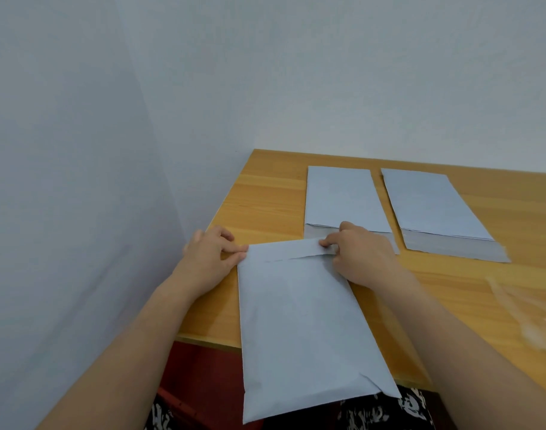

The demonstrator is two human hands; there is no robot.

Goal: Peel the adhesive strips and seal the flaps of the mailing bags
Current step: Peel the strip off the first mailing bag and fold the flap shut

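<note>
A grey mailing bag (299, 321) lies in front of me, its lower end hanging over the table's near edge. Its flap (284, 251) is folded down over the top. My left hand (209, 256) pinches the flap's left corner. My right hand (358, 256) presses finger and thumb on the flap's right end. Two more grey mailing bags lie flat further back, one in the middle (343, 197) and one to its right (430, 206). The flaps of both are open and point toward me.
The wooden table (265, 197) stands against a grey wall on the left and behind. Crumpled clear plastic (532, 315) lies at the right edge of view. Below the table's near edge, red and black-and-white patterned fabric shows.
</note>
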